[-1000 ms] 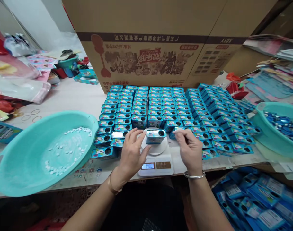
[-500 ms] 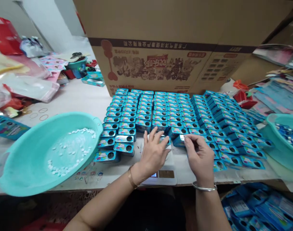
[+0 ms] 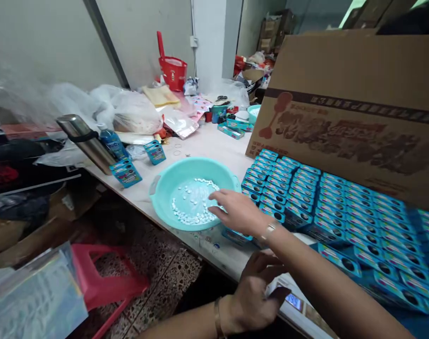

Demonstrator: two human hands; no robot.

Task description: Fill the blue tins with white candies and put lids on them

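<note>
My right hand (image 3: 232, 209), with a silver bangle at the wrist, reaches over the right side of a turquoise basin (image 3: 160, 207). Its fingers are apart, with nothing visible in them. Small white tablets (image 3: 191, 219) lie scattered in the basin. Near the front edge of the table, my left hand (image 3: 258, 292) is beside a white digital scale (image 3: 297, 313) with a lit display. Thumb and bent fingers stand apart there, partly hidden by my right forearm. Rows of small blue boxes (image 3: 341, 235) with dark round openings stand on the right.
A large cardboard carton (image 3: 341, 80) stands behind the boxes. Left of the basin are two loose blue boxes, a steel flask (image 3: 91, 146) and a blue bottle (image 3: 114, 143). Plastic bags (image 3: 137, 110) crowd the back. A pink stool (image 3: 105, 278) is on the floor.
The view has swung left. My right hand has left the rows of boxes and moved across to the basin. My left hand stays by the scale.
</note>
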